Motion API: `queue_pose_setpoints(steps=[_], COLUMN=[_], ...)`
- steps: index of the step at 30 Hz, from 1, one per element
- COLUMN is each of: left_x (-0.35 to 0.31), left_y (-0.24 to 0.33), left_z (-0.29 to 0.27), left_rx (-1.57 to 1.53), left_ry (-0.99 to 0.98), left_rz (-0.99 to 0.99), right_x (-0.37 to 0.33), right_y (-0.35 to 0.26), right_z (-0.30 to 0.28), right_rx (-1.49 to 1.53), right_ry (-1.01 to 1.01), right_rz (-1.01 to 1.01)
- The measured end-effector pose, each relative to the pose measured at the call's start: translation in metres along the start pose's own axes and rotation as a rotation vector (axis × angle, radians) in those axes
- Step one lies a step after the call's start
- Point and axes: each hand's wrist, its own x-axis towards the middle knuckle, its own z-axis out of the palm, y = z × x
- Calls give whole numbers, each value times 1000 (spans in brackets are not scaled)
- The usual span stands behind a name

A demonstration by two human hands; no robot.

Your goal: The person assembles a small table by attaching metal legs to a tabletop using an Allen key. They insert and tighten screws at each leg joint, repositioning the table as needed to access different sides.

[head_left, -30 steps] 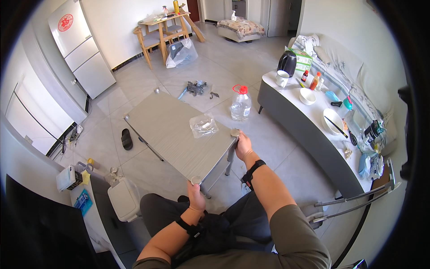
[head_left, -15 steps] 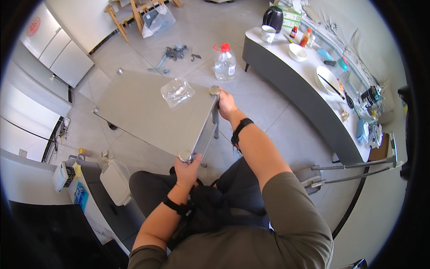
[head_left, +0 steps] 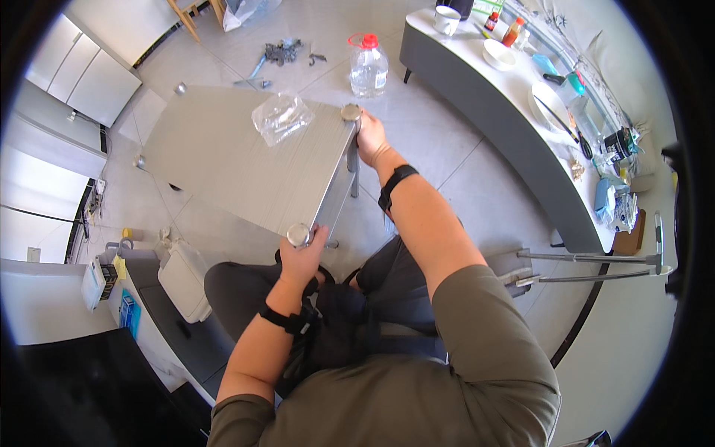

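Observation:
A low rack-like table with a grey wood-grain top (head_left: 223,160) stands before me, round metal caps at its corners. My left hand (head_left: 301,262) is closed around the near corner post, just under its round cap (head_left: 299,235). Farther off to the right, my right hand (head_left: 372,140) grips the other corner post below its cap (head_left: 351,112); its fingertips are partly hidden behind the post. On the tabletop, between the far edge and my right hand, lies a clear plastic container (head_left: 281,119).
A large clear water bottle (head_left: 369,72) with a red cap stands on the floor beyond the table. Dark debris and a blue-handled tool (head_left: 258,68) lie past it. A curved grey cabinet (head_left: 477,104) holding bowls and bottles runs along the right. A white bin (head_left: 184,279) sits at left.
The whole view has shifted, so the table, bottle and cabinet all appear higher in the picture. Both hands keep their holds on the corner posts, and the plastic container stays on the tabletop.

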Motion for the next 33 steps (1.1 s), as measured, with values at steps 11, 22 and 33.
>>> queue_pose_setpoints(steps=[11, 22, 33], left_x=[16, 15, 0], left_y=[-29, -21, -115], left_z=[-12, -12, -72], left_rx=[60, -4, -245], left_ry=[-230, -257, 346], left_rz=[41, -56, -578], right_x=[-7, -7, -37], right_y=[-7, -10, -7], right_z=[11, 7, -50], right_rx=[30, -11, -99], right_ry=[72, 25, 522], right_rz=[-18, 30, -121])
